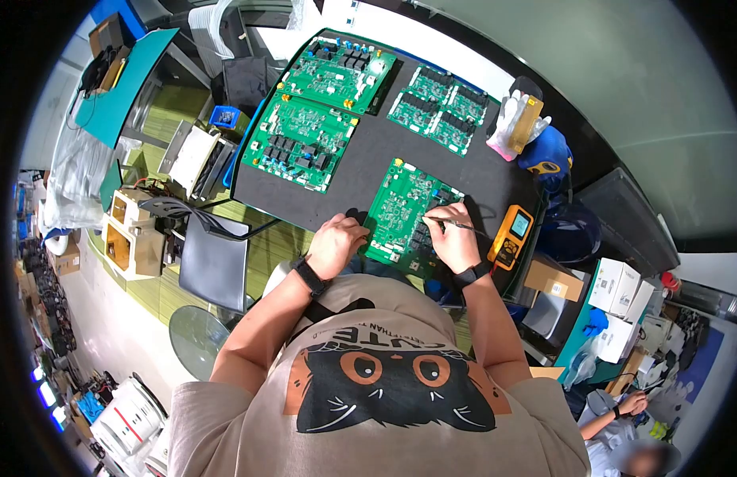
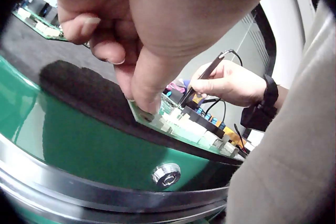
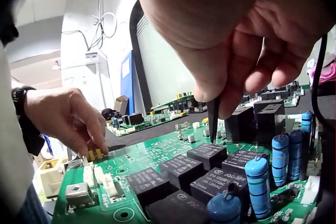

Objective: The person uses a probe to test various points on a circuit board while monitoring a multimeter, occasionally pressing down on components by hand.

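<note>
The right hand (image 1: pixel 456 238) is pinching a black probe (image 3: pixel 213 119) just beside relays (image 3: pixel 207 155) printed "JQC-3FF" and "125VAC" — the left hand (image 1: pixel 338 243) is pinching a corner of the green circuit board (image 1: pixel 396 211) bearing them. That board is lying on the dark tabletop (image 1: pixel 368 147) near an orange meter (image 1: pixel 511 238), and the shirt (image 1: pixel 396 397) is reading "CUTE" — a dark chair (image 1: pixel 215 262) is standing by green flooring (image 1: pixel 141 286)

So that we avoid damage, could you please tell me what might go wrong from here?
The slim black probe, pinched in the right grip, could slip beside the black box-shaped relays and bridge neighbouring contacts. The green rectangular circuit board, held at its edge by the left grip, might shift under pressure.
</note>
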Available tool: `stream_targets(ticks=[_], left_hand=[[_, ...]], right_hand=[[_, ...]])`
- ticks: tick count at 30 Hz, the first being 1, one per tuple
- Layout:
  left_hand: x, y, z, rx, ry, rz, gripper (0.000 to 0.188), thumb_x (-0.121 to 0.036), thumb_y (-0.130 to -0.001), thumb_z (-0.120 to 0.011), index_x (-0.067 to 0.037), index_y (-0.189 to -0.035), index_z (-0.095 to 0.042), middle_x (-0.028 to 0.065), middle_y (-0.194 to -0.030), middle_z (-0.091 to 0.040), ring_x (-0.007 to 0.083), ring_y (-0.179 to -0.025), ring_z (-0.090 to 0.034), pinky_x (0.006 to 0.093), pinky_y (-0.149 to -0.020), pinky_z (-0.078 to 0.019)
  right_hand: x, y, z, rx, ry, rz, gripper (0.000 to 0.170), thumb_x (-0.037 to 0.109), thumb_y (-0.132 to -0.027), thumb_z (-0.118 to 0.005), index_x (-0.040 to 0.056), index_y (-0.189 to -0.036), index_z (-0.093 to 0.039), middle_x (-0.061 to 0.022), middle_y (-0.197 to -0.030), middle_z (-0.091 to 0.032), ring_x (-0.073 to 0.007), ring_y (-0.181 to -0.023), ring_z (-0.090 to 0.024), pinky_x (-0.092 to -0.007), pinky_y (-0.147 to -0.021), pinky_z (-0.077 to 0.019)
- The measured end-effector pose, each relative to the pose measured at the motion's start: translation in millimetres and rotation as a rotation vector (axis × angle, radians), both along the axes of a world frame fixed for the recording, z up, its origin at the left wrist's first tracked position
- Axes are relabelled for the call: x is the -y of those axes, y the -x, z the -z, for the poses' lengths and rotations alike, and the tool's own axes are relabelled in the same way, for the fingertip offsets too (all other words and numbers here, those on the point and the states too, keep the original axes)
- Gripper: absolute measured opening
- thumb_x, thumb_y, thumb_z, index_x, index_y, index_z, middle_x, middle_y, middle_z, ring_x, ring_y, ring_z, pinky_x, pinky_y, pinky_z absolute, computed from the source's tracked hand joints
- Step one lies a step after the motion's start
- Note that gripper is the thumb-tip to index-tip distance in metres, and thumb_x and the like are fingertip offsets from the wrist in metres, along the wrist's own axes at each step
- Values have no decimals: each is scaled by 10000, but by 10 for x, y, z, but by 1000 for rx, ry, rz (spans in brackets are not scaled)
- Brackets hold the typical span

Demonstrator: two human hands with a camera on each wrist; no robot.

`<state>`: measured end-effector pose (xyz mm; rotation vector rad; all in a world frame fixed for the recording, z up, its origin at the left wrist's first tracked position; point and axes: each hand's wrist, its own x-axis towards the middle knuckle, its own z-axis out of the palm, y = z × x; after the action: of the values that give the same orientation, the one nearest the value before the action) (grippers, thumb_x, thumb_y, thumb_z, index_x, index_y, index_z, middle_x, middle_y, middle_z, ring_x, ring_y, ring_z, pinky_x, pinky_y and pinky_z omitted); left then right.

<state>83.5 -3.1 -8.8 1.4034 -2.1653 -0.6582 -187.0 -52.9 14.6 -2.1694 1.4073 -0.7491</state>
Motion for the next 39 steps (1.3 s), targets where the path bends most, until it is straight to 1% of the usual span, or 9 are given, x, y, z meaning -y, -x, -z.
stream_targets(ticks=[4, 7, 17, 22, 32, 34, 39], left_hand=[[2, -2, 1, 1, 2, 4, 177, -102, -785, -740, -55, -956, -739, 90, -869, -675, 297, -853, -608, 397, -786, -518], [4, -4, 11, 10, 6, 5, 178, -107, -783, -742, -57, -954, -740, 89, -867, -675, 297, -853, -608, 396, -784, -517], [15, -14, 19, 10, 14, 17, 178, -107, -776, -746, -61, -948, -742, 88, -871, -677, 298, -848, -608, 396, -779, -516], [9, -19, 26, -5, 12, 23, 181, -99, -776, -746, -59, -952, -741, 91, -875, -676, 301, -846, -607, 398, -784, -514], [-3, -26, 38, -4, 5, 20, 183, -107, -784, -738, -62, -961, -741, 92, -884, -681, 303, -852, -609, 398, -794, -514], [3, -25, 17, 5, 1, 23, 187, -115, -786, -738, -64, -966, -742, 92, -887, -684, 302, -855, -611, 396, -798, -515], [3, -36, 32, 8, 13, 29, 193, -114, -781, -741, -65, -967, -744, 94, -892, -687, 303, -860, -614, 394, -801, -517]], right_hand=[[5, -5, -31, 2, 19, -24, 29, 73, -836, -697, 52, -822, -711, -75, -876, -721, -316, -867, -630, -420, -825, -504], [0, -1, 11, 17, 6, 13, 21, 73, -832, -704, 56, -824, -714, -72, -872, -720, -316, -867, -628, -422, -823, -505], [10, 0, -12, 6, 15, -2, 18, 75, -828, -708, 61, -830, -719, -72, -871, -720, -318, -885, -620, -425, -831, -506], [82, 11, -12, -34, 4, -66, 35, 93, -834, -701, 63, -830, -719, -77, -873, -723, -326, -898, -615, -427, -845, -503], [68, 11, -25, -33, 12, -87, 50, 106, -854, -697, 61, -847, -717, -72, -897, -721, -323, -908, -614, -421, -842, -507], [52, -48, -107, -8, 20, -53, 60, 112, -860, -700, 55, -869, -718, -80, -907, -720, -320, -911, -615, -417, -838, -508], [-15, -132, -41, 73, -26, -4, 78, 117, -863, -705, 48, -896, -721, -98, -914, -719, -317, -928, -617, -418, -842, -510]])
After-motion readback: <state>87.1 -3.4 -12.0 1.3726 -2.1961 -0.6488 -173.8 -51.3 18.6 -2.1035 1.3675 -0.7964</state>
